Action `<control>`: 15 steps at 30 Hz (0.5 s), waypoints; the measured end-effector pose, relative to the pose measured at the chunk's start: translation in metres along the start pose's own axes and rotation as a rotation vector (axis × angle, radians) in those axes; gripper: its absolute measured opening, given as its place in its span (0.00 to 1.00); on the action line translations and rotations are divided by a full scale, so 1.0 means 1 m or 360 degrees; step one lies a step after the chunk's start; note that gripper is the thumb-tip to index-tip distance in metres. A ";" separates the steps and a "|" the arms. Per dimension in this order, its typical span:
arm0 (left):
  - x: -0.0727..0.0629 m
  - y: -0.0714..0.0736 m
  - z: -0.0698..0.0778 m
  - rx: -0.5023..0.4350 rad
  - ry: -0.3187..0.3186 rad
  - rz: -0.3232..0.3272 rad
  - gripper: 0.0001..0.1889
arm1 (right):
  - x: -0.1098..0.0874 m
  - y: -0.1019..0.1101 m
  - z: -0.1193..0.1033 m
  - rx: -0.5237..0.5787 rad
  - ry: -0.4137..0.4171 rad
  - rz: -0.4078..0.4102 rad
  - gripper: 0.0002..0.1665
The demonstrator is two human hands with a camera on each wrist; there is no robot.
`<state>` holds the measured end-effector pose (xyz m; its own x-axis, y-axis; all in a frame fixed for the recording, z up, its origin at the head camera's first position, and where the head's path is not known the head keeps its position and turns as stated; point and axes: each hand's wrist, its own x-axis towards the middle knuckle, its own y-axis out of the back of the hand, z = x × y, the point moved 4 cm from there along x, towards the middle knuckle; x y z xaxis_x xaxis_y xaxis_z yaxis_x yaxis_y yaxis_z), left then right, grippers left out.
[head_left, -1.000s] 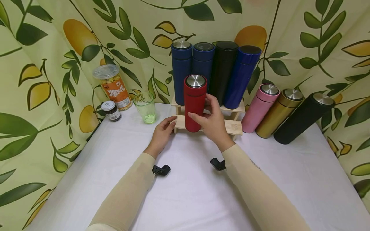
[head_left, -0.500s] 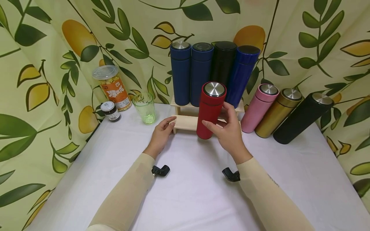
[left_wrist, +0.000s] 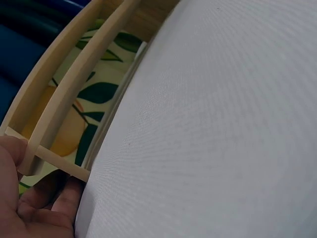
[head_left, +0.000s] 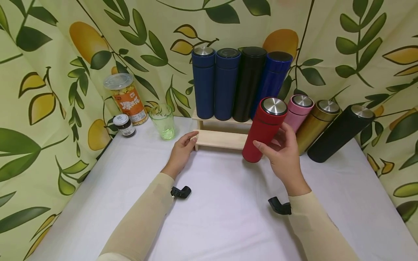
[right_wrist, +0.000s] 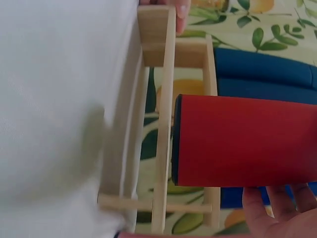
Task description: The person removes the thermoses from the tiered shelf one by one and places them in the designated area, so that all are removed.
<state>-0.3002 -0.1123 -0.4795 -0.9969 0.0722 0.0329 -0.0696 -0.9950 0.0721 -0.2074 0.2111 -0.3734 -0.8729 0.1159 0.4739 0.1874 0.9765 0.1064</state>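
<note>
My right hand (head_left: 284, 156) grips a red thermos bottle (head_left: 262, 132) with a steel-topped lid, held in front of the right end of a two-step wooden rack (head_left: 222, 139). The bottle leans a little to the right, and the right wrist view shows its base off the rack's lower step. At the rack's left end my left hand (head_left: 181, 149) holds the lower step, thumb above; the left wrist view has its fingers (left_wrist: 67, 201) curled beneath the side bar. On the upper step stand two navy bottles (head_left: 203, 87), a black bottle (head_left: 249, 83) and a shiny blue bottle (head_left: 274, 78).
Right of the rack stand a pink bottle (head_left: 300, 110), a gold bottle (head_left: 318, 123) and another black bottle (head_left: 339, 134). To the left are a green glass (head_left: 163, 123), a small dark jar (head_left: 125, 125) and a snack tub (head_left: 128, 103). A leaf-patterned curtain (head_left: 124, 43) backs the white table (head_left: 209, 203).
My right hand has carried the red bottle rightward and slightly toward me, from the rack's middle to its right end, tilting it. My left hand has stayed at the rack's left end.
</note>
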 end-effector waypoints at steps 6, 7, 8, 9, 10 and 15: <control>0.001 0.000 -0.002 -0.0003 0.0006 0.0006 0.19 | -0.006 0.024 -0.002 -0.0152 -0.0029 0.0106 0.47; 0.001 0.000 -0.002 -0.0004 0.0006 0.0008 0.19 | -0.006 0.028 -0.002 -0.0179 -0.0034 0.0123 0.47; 0.001 0.001 -0.002 -0.0002 0.0005 0.0010 0.19 | -0.007 0.033 -0.003 -0.0203 -0.0040 0.0141 0.47; 0.001 0.000 -0.001 0.0000 0.0006 0.0011 0.19 | -0.008 0.037 -0.003 -0.0230 -0.0049 0.0158 0.48; 0.001 0.000 -0.001 0.0000 0.0008 0.0013 0.19 | -0.008 0.042 -0.003 -0.0249 -0.0051 0.0174 0.48; 0.000 0.000 -0.001 0.0008 0.0015 0.0022 0.19 | -0.010 0.066 -0.004 -0.0325 -0.0083 0.0269 0.49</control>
<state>-0.3005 -0.1127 -0.4802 -0.9980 0.0574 0.0248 -0.0554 -0.9955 0.0766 -0.1845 0.2732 -0.3679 -0.8426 0.2882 0.4550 0.4145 0.8864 0.2061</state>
